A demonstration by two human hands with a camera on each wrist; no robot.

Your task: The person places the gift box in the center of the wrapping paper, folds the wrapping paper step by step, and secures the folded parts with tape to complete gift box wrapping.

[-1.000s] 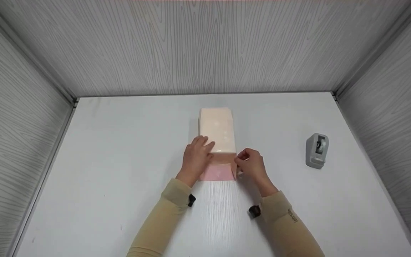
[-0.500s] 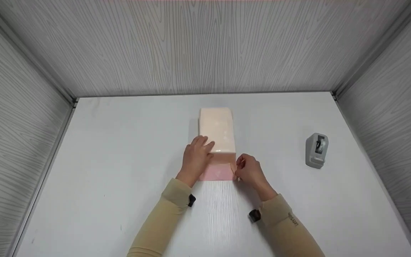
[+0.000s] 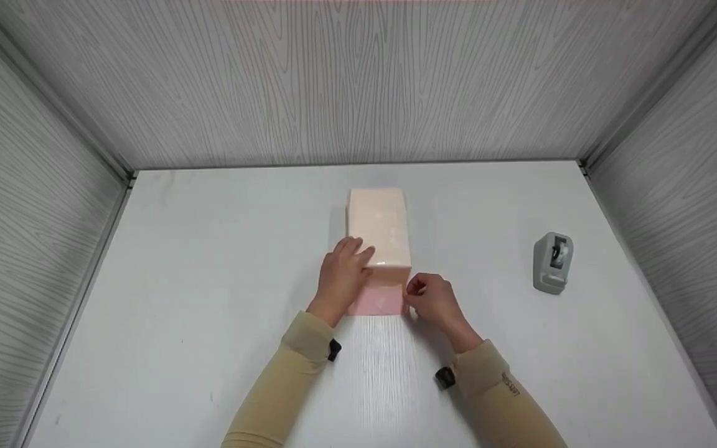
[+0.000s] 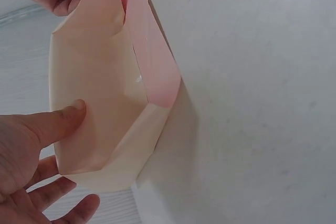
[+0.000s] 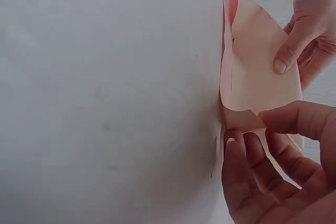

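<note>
A box-shaped parcel (image 3: 380,224) in cream paper with a pink inner side lies in the middle of the white table. At its near end a pink paper flap (image 3: 376,302) spreads toward the person. My left hand (image 3: 344,277) holds the near left corner, its thumb (image 4: 68,121) against the end face and its fingers along the adjoining sides. My right hand (image 3: 436,300) is at the near right corner. In the right wrist view, its thumb and fingers pinch a folded paper edge (image 5: 242,120) at the end.
To the right on the table (image 3: 209,249) stands a grey tape dispenser (image 3: 552,263) with a roll in it. Grey wood-grain panels (image 3: 358,81) enclose the back and both sides.
My right hand has slid down the parcel's right edge toward the person and slightly left, drawing the right paper fold inward. The left hand stays where it was.
</note>
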